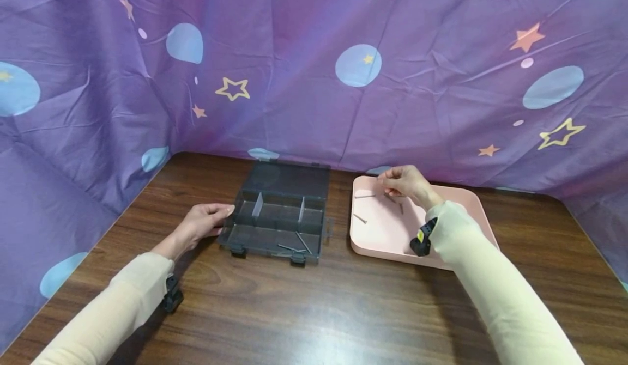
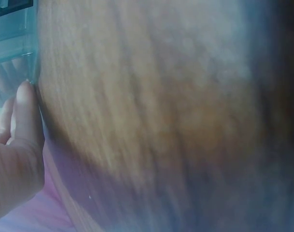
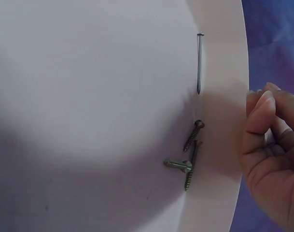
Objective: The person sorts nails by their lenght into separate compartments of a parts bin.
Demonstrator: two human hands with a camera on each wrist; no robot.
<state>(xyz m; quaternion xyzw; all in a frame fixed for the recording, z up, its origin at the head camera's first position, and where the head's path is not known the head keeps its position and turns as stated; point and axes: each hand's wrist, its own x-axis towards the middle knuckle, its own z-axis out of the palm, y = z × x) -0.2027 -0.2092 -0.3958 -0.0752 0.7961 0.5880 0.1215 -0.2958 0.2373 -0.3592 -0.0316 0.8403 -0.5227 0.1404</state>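
At the left side of a dark see-through compartment box (image 1: pixel 275 238), my left hand (image 1: pixel 203 223) grips the edge, thumb at the rim. The left wrist view has those fingers (image 2: pixel 27 111) against the box's corner. The box lies unfolded, its lid (image 1: pixel 287 178) at the back. Several nails (image 1: pixel 303 242) lie in its long front compartment. My right hand (image 1: pixel 404 184) is over the far left part of a pink tray (image 1: pixel 382 239), fingertips curled together; no item shows between them. Below it in the tray are a nail (image 3: pixel 200 63) and several screws (image 3: pixel 194 135).
The box and tray stand side by side on a dark wooden table (image 1: pixel 275 310), a strip of tabletop between them. Thin dividers (image 1: pixel 258 205) split the box's back row. A purple patterned cloth (image 1: pixel 304 81) hangs close behind the table and along the left.
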